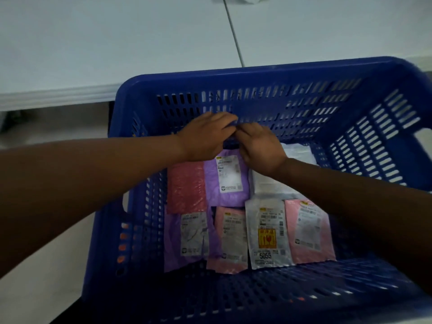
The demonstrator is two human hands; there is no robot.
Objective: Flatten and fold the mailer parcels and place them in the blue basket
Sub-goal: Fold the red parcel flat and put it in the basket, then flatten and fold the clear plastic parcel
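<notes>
The blue basket (pixel 233 73) stands below me, in front of the table edge. Several flattened mailers lie on its floor in two rows. In the far row a purple mailer (pixel 226 183) with a white label lies between a red mailer (pixel 185 188) and a white mailer (pixel 268 183). My left hand (pixel 205 136) and my right hand (pixel 259 148) meet at the purple mailer's far edge, fingers curled down onto it; the fingertips are hidden. The near row holds a purple mailer (pixel 177 249), a pink mailer (pixel 231 239), a silver mailer (pixel 266 235) marked 5055 and another pink mailer (pixel 308 230).
A white table (pixel 117 43) with a seam (pixel 233 36) runs behind the basket. The basket's slotted walls rise around both forearms. Light floor shows at the lower left (pixel 58 265).
</notes>
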